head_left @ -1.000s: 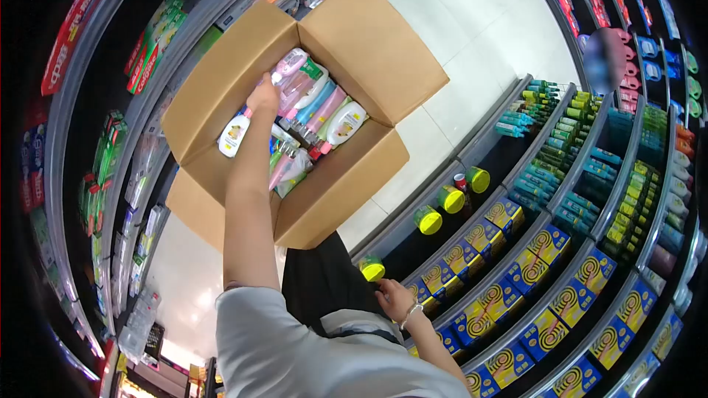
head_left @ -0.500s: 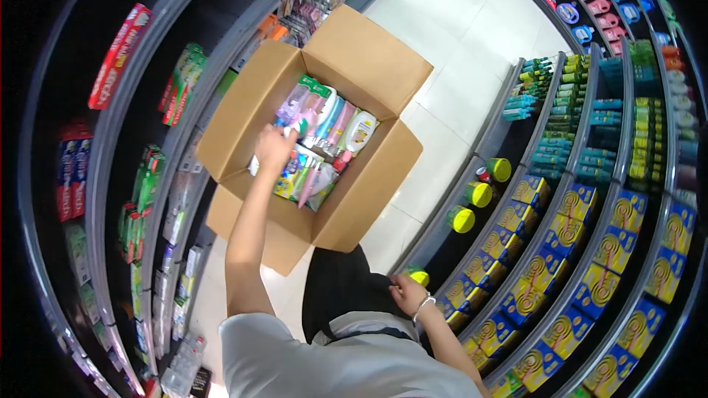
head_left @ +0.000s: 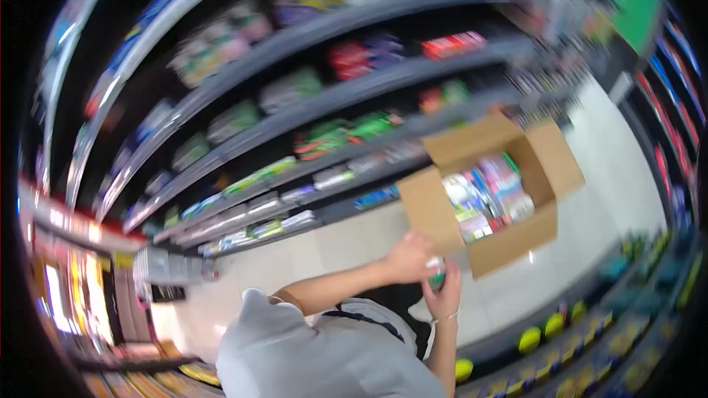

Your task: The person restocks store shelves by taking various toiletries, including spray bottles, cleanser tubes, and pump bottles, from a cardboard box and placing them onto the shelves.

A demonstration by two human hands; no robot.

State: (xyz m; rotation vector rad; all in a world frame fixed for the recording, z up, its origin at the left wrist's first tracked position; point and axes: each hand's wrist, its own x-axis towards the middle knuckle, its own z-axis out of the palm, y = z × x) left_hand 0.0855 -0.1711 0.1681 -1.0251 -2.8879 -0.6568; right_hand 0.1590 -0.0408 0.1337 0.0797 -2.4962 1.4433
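Observation:
My left hand (head_left: 411, 258) and my right hand (head_left: 444, 293), which wears a bracelet, meet in front of my body. Between them is a small item (head_left: 437, 271) with a white top and a green part, blurred. The left fingers close on its upper end, while the right thumb and fingers wrap round its lower part. Just beyond the hands stands an open cardboard box (head_left: 512, 249) filled with bottles and packs (head_left: 504, 177).
Long shelves (head_left: 354, 88) of boxed and packaged goods curve across the left and top. Another shelf unit with yellow-lidded tubs (head_left: 529, 340) is at the lower right. Pale floor tiles (head_left: 324, 248) lie between, with stacked clear containers (head_left: 169, 267) at the left.
The view has swung left, so the box now appears farther right. My left hand has come out of the box with the small item, and my right hand has risen to meet it.

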